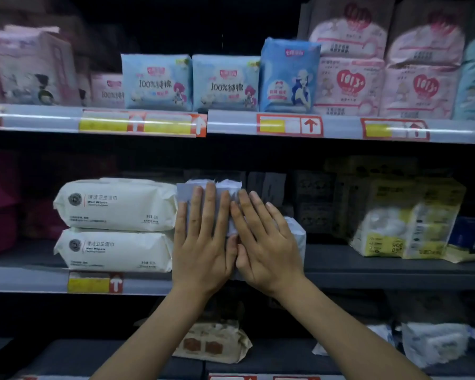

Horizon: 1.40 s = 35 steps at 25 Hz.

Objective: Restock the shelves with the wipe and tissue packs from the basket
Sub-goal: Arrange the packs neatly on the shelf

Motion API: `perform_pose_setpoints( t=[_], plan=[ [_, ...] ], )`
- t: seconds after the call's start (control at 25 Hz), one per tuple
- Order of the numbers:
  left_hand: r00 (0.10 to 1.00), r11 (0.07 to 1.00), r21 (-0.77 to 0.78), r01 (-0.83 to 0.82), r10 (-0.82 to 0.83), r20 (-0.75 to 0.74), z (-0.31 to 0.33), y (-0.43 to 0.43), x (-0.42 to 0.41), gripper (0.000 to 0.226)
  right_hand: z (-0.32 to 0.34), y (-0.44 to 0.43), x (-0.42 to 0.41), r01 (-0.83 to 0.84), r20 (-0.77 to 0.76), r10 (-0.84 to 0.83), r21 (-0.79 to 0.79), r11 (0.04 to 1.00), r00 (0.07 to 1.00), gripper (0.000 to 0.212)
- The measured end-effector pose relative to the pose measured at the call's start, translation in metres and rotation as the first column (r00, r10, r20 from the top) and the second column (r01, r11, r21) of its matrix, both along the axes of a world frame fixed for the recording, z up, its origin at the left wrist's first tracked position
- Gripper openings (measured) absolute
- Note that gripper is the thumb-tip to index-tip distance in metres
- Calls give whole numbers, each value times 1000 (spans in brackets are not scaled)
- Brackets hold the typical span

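Both hands flat, fingers straight, gripping nothing: left hand (203, 239) and right hand (268, 242) press the white pack (228, 187) at the middle shelf (368, 263) front edge, touching the stacked wet-wipe packs (115, 205) on its left.

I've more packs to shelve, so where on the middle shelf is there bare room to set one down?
Middle shelf is bare between the white packs and the yellow tissue bundle; a narrower strip lies left of the stacked wet wipes. The top shelf is crowded.
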<state>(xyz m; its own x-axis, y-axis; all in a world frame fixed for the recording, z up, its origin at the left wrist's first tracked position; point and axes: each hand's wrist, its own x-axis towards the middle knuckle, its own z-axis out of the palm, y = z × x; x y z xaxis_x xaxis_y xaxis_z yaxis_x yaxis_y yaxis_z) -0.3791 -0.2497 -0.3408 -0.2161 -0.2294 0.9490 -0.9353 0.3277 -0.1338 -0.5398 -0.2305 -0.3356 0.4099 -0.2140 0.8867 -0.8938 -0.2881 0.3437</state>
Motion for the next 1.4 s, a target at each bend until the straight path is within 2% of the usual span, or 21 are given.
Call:
perform_pose_setpoints(
  t=[0.2, 0.36, 0.44, 0.52, 0.64, 0.84, 0.96, 1.08, 1.16, 1.24, 1.32, 1.4],
  plan=[
    [999, 992, 119, -33, 30, 26, 12, 34, 2, 69, 9, 36, 5, 110, -16, -109, 185, 977, 994, 73],
    [988, 993, 99, -65, 50, 147, 13, 61, 13, 74, 7, 68, -15, 191, -148, -166, 172, 966, 975, 69],
    [985, 993, 89, -77, 62, 158, 16, 68, 19, 74, 9, 75, -25, 209, -133, -188, 163, 964, 973, 65],
    [991, 994, 73, -76, 67, 120, 21, 70, 18, 73, 12, 77, -29, 220, -52, -214, 158, 963, 975, 62],
    [997, 998, 46, -32, 29, 76, 30, 60, 9, 72, 20, 67, -26, 187, 32, -192, 128, 974, 981, 59],
    [1000, 999, -22, 25, -25, 5, 21, 12, -4, 70, 8, 23, -16, 139, 17, -140, 81, 987, 990, 57],
    [1000, 997, -70, 18, -17, 19, 18, -4, -8, 70, 4, 3, -18, 115, 45, -115, 1, 993, 992, 57],
    [999, 999, -20, 29, -29, -18, 22, 12, -9, 69, 4, 12, -15, 94, 63, -96, 31, 995, 993, 57],
    [995, 995, 26, 95, -95, -19, 20, 27, -5, 67, 2, 25, -5, 51, 150, -65, 92, 994, 987, 59],
    [981, 981, 30, 191, -191, 15, 11, 40, 16, 64, -3, 37, 17, -32, 238, 13, 75, 997, 971, 61],
    [982, 982, -19, 186, -186, 6, 0, 48, 55, 63, -5, 46, 51, -114, 185, 112, 1, 994, 976, 56],
    [995, 998, -41, 45, -48, -92, -4, 45, 101, 68, 1, 49, 89, -171, 48, 171, -2, 985, 984, 55]
  ],
)
